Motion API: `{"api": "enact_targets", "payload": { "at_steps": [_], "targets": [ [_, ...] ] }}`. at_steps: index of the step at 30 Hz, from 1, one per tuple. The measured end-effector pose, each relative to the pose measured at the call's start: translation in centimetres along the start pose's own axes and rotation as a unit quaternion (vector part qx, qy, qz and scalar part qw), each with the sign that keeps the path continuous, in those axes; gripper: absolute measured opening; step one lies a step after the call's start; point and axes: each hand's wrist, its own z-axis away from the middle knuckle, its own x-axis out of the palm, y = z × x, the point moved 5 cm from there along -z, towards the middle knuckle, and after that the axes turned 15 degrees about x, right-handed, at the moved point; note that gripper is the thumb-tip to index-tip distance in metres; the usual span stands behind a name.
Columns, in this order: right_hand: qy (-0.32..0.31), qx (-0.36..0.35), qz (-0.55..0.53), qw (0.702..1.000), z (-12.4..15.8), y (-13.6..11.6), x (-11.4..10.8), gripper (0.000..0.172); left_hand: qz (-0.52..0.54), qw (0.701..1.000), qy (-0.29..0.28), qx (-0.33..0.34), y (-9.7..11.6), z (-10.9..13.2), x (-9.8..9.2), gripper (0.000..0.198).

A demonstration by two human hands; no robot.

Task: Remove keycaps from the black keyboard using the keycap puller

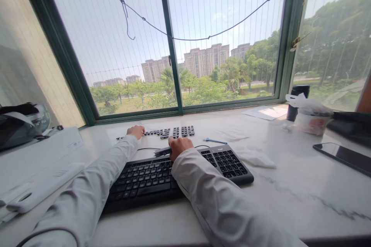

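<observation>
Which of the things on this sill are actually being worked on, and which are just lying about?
In hand:
black computer keyboard
rows of loose black keycaps, left hand touching them
dark tool gripped in right hand

Lying about:
black smartphone
white plastic bag
dark cylindrical cup
white crumpled tissue
blue slim tool

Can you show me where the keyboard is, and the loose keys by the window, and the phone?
keyboard [226, 162]: head view, on its number pad at the right end.
loose keys [182, 131]: head view, on the rows of keycaps lying on the sill.
phone [344, 157]: head view, on its dark screen.
</observation>
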Motion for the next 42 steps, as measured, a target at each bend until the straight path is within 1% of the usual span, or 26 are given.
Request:
{"api": "enact_targets", "payload": {
  "at_steps": [5, 11, 23, 32, 37, 42],
  "targets": [
    [-0.014, 0.001, -0.002, 1.000, 0.0, 0.0, 0.0, 0.031, 0.002, 1.000, 0.001, 0.004, 0.0, -0.2, 0.2, 0.023],
    [-0.012, 0.001, -0.006, 1.000, 0.1, 0.0, -0.2, 0.029, 0.001, 1.000, -0.002, 0.007, -0.1, -0.3, 0.3, 0.021],
    [-0.005, 0.000, -0.015, 1.000, 0.0, 0.0, 0.0, 0.032, -0.006, 1.000, -0.004, 0.005, 0.4, 0.2, -0.2, 0.021],
    [0.000, 0.000, -0.012, 1.000, 0.0, 0.0, -0.2, 0.032, -0.012, 1.000, -0.005, 0.009, 0.1, 0.5, -0.4, 0.023],
    [-0.004, 0.002, -0.010, 1.000, 0.1, -0.1, -0.3, 0.030, -0.015, 1.000, -0.008, 0.023, 0.4, 1.4, -1.5, 0.023],
    [-0.007, 0.006, -0.005, 1.000, 0.1, -0.1, -0.4, 0.032, -0.005, 0.998, -0.012, 0.054, 1.8, 3.1, -4.3, 0.021]
  ]
}}
